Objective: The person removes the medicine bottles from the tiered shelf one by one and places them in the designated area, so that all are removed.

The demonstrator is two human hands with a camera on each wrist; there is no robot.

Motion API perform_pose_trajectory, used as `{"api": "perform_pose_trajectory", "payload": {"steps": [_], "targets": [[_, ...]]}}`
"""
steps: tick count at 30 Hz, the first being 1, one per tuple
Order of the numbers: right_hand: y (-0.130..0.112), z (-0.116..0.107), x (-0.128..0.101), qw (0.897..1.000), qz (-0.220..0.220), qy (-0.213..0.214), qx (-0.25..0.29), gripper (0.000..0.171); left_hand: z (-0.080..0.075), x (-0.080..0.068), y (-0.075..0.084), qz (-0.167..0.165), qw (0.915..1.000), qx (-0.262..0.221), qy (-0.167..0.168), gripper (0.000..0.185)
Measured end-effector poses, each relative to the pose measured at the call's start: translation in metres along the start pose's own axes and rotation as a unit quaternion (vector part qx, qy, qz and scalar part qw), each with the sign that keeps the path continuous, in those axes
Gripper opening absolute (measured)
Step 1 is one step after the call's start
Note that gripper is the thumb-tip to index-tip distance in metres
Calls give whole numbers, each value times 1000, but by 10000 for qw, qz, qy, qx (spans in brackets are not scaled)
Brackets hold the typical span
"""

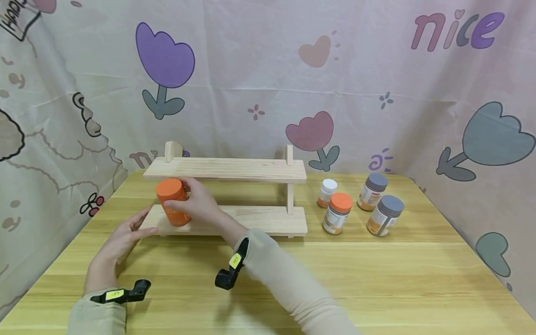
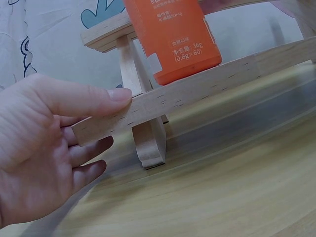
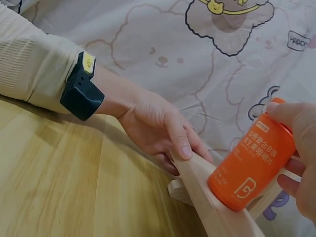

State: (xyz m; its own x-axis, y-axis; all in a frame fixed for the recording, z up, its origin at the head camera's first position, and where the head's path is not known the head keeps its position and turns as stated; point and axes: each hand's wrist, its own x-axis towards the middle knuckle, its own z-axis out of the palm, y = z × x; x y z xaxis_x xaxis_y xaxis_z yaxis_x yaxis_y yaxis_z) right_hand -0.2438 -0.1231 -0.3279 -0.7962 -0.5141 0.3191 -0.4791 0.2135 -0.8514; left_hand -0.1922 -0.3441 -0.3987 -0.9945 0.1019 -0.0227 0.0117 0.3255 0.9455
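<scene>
My right hand (image 1: 201, 200) grips an orange bottle (image 1: 173, 214) from its right side, thumb and fingers near the cap. The bottle's base is right at the lower board of a two-tier wooden shelf (image 1: 251, 221), near its left end. White print covers the bottle (image 3: 252, 163) in the right wrist view. With thumb over the front edge and fingers curled behind and below, my left hand (image 2: 49, 138) holds the left end of that lower board (image 2: 168, 98). In the head view, part of the bottle's right side is hidden behind my right hand.
Right of the shelf stand a small white-capped bottle (image 1: 327, 193), an orange-capped jar (image 1: 337, 214) and two grey-capped jars, one behind (image 1: 372, 191) and one in front (image 1: 385, 216). The upper board (image 1: 226, 169) overhangs the back of the lower one. A patterned cloth (image 1: 251, 60) hangs behind the table (image 1: 377, 279).
</scene>
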Motion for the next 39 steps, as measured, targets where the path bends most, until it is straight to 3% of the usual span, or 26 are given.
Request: {"api": "perform_pose_trajectory", "payload": {"steps": [10, 15, 22, 30, 39], "targets": [[1, 2, 0, 9980, -319, 87, -545, 52, 0, -1, -2, 58, 9998, 169, -8, 81], [2, -1, -3, 9979, -246, 70, -592, 49, -1, 0, -3, 5, 9999, 141, -3, 82], [7, -9, -8, 9960, -471, 98, -755, 48, -1, 2, -4, -18, 9999, 113, -7, 83], [13, -24, -18, 9990, -370, 145, -222, 47, 0, 2, -5, 101, 9999, -99, -8, 82], [17, -47, -30, 9991, -343, 245, -94, 51, 0, 2, -8, 305, 9994, -147, -45, 80]]}}
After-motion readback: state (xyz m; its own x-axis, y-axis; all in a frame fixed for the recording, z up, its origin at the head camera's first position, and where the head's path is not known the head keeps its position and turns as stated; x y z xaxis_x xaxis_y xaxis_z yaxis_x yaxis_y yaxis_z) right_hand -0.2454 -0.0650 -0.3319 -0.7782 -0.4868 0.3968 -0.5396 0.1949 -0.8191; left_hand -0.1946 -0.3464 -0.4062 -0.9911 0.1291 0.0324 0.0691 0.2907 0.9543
